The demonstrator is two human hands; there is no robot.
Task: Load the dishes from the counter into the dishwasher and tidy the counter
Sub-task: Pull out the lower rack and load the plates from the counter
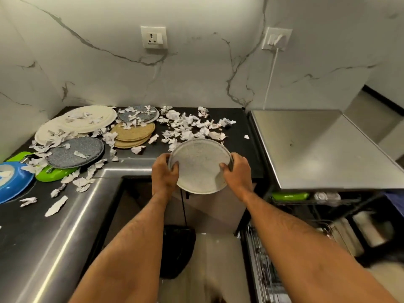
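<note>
1. Far to the left of the left hand (164, 171), a blue dish (9, 182) and a green dish (57, 173) lie on the dark worktop (32, 232), both strewn with torn paper scraps (192, 125).
2. Up and left of that hand sit two cream plates (87, 119), a blue-grey speckled plate (76, 152), a stack of tan plates (133, 134) and one more speckled plate (140, 114) – all unloaded yet, all littered with paper.
3. The left hand curls round the left rim of a grey speckled plate (200, 167), thumb on its face.
4. That plate is held tilted between both hands, off the worktop and past its front edge, its face bare of scraps.
5. The right hand (237, 171) grips the opposite rim, thumb on the face and fingers behind.
6. Just beyond the hands the scraps lie thickest on the worktop, so the tidying has hardly begun.
7. Below and right of the right hand, the dishwasher (306, 215) stands open; a green item (289, 196) and something pale rest in its upper rack – so loading looks begun, with most dishes left.
</note>
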